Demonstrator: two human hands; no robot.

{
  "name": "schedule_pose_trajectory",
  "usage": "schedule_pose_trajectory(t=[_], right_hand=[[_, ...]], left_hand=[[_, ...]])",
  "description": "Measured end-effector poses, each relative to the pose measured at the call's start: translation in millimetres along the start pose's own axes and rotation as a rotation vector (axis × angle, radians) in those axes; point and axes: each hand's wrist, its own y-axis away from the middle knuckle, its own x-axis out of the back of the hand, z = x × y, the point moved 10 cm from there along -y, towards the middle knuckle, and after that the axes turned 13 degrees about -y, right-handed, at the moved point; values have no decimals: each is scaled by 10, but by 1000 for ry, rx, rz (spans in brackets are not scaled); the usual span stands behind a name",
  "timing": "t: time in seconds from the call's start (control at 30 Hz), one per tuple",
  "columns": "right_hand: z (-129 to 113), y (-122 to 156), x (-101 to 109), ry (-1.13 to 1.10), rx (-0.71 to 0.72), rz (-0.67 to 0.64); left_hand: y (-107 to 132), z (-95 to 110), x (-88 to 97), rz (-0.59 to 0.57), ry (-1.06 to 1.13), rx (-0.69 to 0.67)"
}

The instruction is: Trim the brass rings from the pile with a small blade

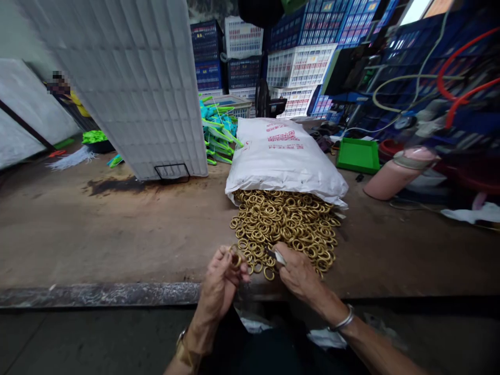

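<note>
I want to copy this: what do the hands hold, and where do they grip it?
Left hand pinches one gold ring by its rim. Right hand grips a small pale object by its near end.

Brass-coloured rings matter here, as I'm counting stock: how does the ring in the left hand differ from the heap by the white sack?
The single gold metal ring is pinched in the left hand, lifted off the brown table; the heap of gold metal rings lies on it. The ring is alone; the heap overlaps, spilling from the white woven sack. Both share colour and shape.
</note>
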Motion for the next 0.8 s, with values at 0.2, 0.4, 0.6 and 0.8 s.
schedule_pose_trajectory(t=[0.2, 0.4, 0.6, 0.8], right_hand=[[63, 339, -279, 25, -72, -55], [63, 403, -453, 238, -109, -100], [110, 353, -425, 103, -109, -66], [166, 237, -245, -594, -233, 12]], left_hand=[[-8, -320, 437, 120, 144, 161], [94, -451, 490, 110, 179, 221], [139, -596, 292, 53, 131, 276], [84, -600, 139, 81, -243, 143]])
